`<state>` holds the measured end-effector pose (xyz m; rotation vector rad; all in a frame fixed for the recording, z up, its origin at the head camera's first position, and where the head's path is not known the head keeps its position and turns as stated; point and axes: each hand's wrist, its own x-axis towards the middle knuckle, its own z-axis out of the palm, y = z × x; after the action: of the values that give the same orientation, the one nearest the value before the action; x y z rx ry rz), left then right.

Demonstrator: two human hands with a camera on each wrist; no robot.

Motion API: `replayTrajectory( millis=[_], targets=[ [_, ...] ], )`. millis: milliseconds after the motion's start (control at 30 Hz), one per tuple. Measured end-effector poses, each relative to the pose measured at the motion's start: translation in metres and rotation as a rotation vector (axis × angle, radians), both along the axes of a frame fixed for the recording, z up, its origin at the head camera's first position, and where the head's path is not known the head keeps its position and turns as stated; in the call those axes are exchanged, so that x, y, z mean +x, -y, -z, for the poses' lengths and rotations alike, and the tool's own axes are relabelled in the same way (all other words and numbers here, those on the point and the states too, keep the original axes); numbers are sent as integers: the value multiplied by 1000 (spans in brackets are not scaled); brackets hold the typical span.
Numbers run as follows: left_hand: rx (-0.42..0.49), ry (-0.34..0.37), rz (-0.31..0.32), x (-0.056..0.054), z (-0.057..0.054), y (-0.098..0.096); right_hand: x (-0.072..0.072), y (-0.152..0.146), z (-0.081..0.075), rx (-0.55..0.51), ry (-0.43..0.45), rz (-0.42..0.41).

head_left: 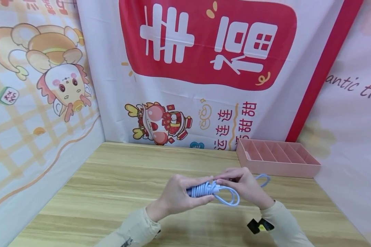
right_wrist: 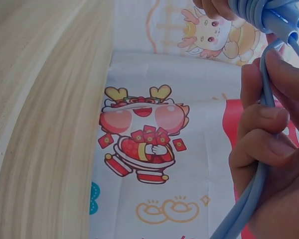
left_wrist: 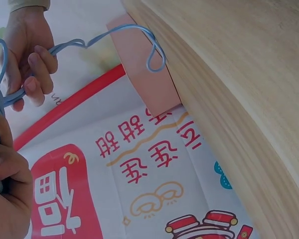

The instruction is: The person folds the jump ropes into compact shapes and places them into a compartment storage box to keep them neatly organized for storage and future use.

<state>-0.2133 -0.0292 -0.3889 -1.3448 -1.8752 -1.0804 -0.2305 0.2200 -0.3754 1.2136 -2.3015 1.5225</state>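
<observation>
Both hands work on a light-blue cord above the table. The left hand point(head_left: 176, 195) grips the cord's wound bundle point(head_left: 200, 191), thumb on the upper side and fingers below. Beside it, the right hand point(head_left: 245, 185) pinches a doubled length of the cord point(right_wrist: 265, 84) near the bundle's end. That length runs through its curled fingers and trails off as a loose loop point(head_left: 266, 179) beyond the hand. Another loop hangs from the bundle's right end, between the hands. In the right wrist view, short blue tube-like ends point(right_wrist: 283, 29) stick out of the coils. The bundle's core is hidden.
A pink divided box point(head_left: 278, 168) stands at the table's back right, close behind the loose loop. The wood-grain table point(head_left: 111, 178) spreads beneath the hands. Printed cloth walls point(head_left: 105, 68) close off the back and both sides.
</observation>
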Motion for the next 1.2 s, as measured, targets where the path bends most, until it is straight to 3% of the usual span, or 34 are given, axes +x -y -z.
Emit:
replayTrajectory(
  millis=[267,467,867,1033,1200],
  targets=[
    [19,11,44,4,1,-4,0,2,2,-17,50,-48],
    [20,57,57,5,1,-4,2,4,4,-26,81,-69],
    [44,299,74,8,3,-2,3,5,5,-10,93,-64],
    [78,411,41,11,-1,-1,5,9,5,-24,78,-69],
    [136,440,-23,11,-4,-1,7,13,6,35,55,11]
  ],
)
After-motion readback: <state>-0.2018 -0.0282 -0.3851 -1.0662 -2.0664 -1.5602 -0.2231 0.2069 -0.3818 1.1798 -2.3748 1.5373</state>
